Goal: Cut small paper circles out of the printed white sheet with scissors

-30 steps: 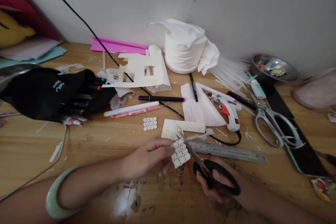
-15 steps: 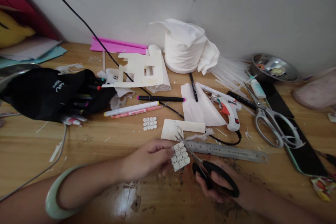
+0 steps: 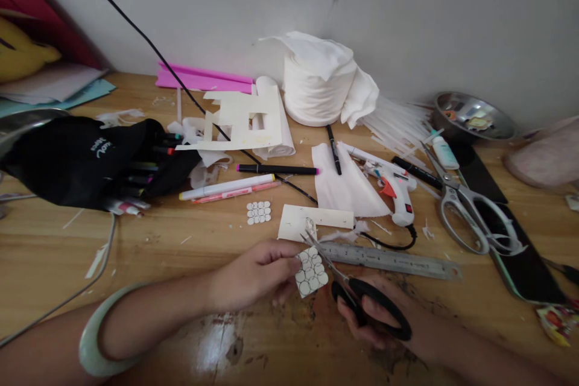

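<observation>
Between the thumb and fingers of my left hand [image 3: 265, 271] is a small piece of white card [image 3: 312, 272] with rows of circles drawn on it. My right hand [image 3: 377, 310] grips black-handled scissors [image 3: 346, 283], fingers through the loops. Their slightly parted blades are at the upper edge of the card. A similar cutout of joined circles [image 3: 259, 213] lies on the table, beyond my left hand. Just past the blade tips rests a cream card strip [image 3: 316, 220]. A steel ruler [image 3: 393, 260] lies behind the scissors.
Larger grey scissors [image 3: 465, 211] and a dark phone [image 3: 525, 259] lie at the right, near a white glue gun [image 3: 400, 199]. Several markers [image 3: 275, 169] lie mid-table. A black pen pouch [image 3: 76, 163] is at the left. Against the wall stands a white cloth roll [image 3: 316, 84].
Almost nothing differs. The card in my left hand has shifted down very slightly, and both hands keep the same grip.
</observation>
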`<state>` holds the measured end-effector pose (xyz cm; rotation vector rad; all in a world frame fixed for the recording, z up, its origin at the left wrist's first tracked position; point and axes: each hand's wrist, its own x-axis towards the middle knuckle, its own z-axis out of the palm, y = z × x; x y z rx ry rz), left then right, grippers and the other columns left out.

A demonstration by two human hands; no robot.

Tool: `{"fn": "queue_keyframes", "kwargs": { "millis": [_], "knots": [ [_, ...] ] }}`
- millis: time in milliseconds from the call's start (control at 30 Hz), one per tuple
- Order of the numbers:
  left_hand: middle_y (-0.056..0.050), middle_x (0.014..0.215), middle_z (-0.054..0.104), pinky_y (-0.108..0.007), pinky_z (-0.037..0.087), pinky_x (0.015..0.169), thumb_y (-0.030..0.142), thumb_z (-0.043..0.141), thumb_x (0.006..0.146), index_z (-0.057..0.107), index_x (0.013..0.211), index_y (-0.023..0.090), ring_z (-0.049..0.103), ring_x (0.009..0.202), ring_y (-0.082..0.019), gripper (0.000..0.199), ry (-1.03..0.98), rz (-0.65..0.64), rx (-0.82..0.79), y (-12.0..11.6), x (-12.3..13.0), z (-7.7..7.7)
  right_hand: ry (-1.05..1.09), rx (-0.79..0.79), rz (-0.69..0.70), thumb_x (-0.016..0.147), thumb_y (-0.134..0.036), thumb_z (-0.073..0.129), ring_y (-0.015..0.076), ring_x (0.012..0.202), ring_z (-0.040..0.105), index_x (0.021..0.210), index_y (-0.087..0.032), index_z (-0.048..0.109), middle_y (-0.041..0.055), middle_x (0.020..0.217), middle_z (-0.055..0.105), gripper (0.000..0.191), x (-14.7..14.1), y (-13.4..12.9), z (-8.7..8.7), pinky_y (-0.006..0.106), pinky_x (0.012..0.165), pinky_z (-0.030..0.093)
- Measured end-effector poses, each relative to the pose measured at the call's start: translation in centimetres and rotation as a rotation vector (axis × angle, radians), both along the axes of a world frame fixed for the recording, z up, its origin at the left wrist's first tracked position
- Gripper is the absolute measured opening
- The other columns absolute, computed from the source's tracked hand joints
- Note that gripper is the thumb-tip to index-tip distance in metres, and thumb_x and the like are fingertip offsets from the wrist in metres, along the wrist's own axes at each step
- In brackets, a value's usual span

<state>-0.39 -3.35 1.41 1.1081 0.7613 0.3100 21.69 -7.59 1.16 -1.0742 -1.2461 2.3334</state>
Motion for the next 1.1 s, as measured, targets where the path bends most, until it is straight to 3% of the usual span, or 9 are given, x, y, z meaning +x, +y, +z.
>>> {"fn": "queue_keyframes", "kwargs": {
  "millis": [267,767,1100],
  "knots": [
    [0.003,0.048,0.045,-0.021,0.034,0.045,0.047,0.048,0.077,0.057,0.07,0.012,0.041,0.042,-0.009,0.036,-0.01,0.008,-0.011,0.1,-0.1,0.0,-0.042,-0.005,0.002,0.064,-0.073,0.051,0.0023,0.036,0.026,0.066,-0.016,0.044,-0.007,0.047,0.038,0.058,-0.3,0.3,0.7,0.016,0.033,0.019],
    [0.001,0.05,0.051,-0.02,0.039,0.042,0.04,0.057,0.071,0.056,0.067,0.011,0.046,0.042,-0.009,0.029,-0.061,0.182,-0.151,0.1,-0.3,-0.7,-0.044,-0.022,-0.01,0.063,-0.073,0.052,0.0021,0.035,0.025,0.063,-0.016,0.043,-0.0079,0.045,0.036,0.058,-0.3,0.5,0.8,0.016,0.033,0.019],
    [0.002,0.051,0.05,-0.016,0.037,0.038,0.034,0.053,0.077,0.054,0.063,0.013,0.043,0.041,-0.007,0.026,-0.237,0.285,-0.167,0.5,0.1,-1.1,-0.049,-0.098,-0.05,0.059,-0.071,0.058,0.0013,0.035,0.026,0.061,-0.016,0.043,-0.0084,0.045,0.036,0.057,-0.6,0.5,1.1,0.015,0.032,0.017]
  ]
}}
